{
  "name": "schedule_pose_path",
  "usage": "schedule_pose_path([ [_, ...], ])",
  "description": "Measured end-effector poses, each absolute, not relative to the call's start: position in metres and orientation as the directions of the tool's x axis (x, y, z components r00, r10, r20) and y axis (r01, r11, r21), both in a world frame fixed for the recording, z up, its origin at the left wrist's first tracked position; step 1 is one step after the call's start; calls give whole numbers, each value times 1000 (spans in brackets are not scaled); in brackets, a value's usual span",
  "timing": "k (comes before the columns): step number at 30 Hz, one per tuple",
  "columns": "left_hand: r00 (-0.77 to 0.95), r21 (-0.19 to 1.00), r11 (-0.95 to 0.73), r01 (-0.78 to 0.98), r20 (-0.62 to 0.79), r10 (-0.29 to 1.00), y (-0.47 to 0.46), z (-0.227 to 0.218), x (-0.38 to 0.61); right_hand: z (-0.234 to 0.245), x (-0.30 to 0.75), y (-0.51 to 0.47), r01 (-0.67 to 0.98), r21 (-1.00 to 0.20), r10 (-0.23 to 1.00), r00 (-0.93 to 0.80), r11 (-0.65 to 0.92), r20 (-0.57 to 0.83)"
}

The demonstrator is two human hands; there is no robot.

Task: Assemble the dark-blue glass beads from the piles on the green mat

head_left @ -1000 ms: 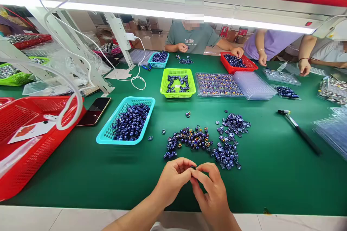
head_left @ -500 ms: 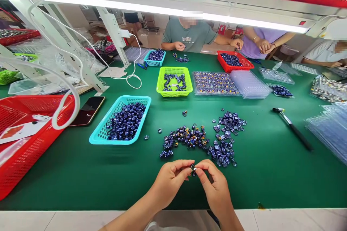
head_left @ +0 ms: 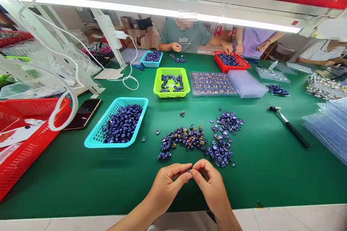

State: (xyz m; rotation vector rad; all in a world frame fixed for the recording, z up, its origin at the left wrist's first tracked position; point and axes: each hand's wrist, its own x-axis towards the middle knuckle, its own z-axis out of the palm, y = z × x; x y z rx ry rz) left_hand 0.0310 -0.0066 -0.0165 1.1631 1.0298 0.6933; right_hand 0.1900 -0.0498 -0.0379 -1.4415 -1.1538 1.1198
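Observation:
My left hand (head_left: 166, 187) and my right hand (head_left: 211, 186) meet fingertip to fingertip low over the green table (head_left: 81, 180), both pinched on one small dark blue bead (head_left: 189, 170). Just beyond them lies a loose heap of dark blue and coloured beads (head_left: 187, 139), with a second heap of shiny blue beads (head_left: 225, 135) to its right. A turquoise basket (head_left: 92, 140) full of dark blue beads stands to the left of the heaps.
A red basket (head_left: 24, 151) and a phone (head_left: 82, 113) lie at the left. Behind are a lime basket (head_left: 171, 94), clear trays (head_left: 213, 83) and a black-handled tool (head_left: 290, 127). Other people work along the far edge. White cables hang at the upper left.
The view has drifted a little, so everything sits slightly further left. My hands stay together on the bead, with fingers shifting slightly. The people opposite have moved their arms.

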Motion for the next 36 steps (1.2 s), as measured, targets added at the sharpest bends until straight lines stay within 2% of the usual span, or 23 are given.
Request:
schedule_pose_path([
  [6,333,917,397,-35,-364,870,2,-9,24,-45,193,-58,-45,-987,965,207,-153,-159],
  [9,291,939,345,-11,-327,899,2,-5,21,-49,185,-63,-235,-947,963,100,-220,-249],
  [11,293,976,214,32,-214,932,-2,-3,20,-50,176,-64,-379,-879,952,-14,-288,-306],
  [13,338,998,-26,65,2,941,-5,-4,19,-49,167,-61,-523,-779,933,-106,-347,-345],
  [16,420,924,-379,46,326,847,-6,-7,15,-49,159,-57,-669,-651,921,-137,-358,-365],
  [17,426,896,-441,40,384,819,-6,-8,14,-49,158,-56,-691,-631,919,-131,-354,-371],
  [19,410,877,-476,59,413,813,-7,-9,13,-48,158,-56,-696,-637,921,-92,-332,-380],
  [22,340,945,-300,133,241,909,-7,-10,14,-46,162,-57,-554,-808,953,82,-201,-293],
  [24,291,989,-52,137,10,957,-6,-10,17,-44,165,-58,-275,-961,971,227,-5,-70],
  [25,283,991,80,109,-108,953,-5,-10,18,-42,167,-58,-91,-989,961,264,115,87],
  [26,292,979,190,70,-202,935,-3,-10,20,-41,169,-58,91,-968,935,251,233,248],
  [28,311,944,330,-20,-308,899,-1,-9,22,-40,172,-58,354,-826,848,143,438,510],
  [30,312,921,380,-81,-339,888,1,-9,22,-41,174,-58,475,-683,769,20,555,639],
  [33,310,918,385,-90,-341,887,0,-9,20,-43,176,-59,511,-623,749,-64,592,660],
  [36,329,932,356,-73,-315,890,-4,-10,18,-46,177,-63,471,-689,790,-28,551,612],
])
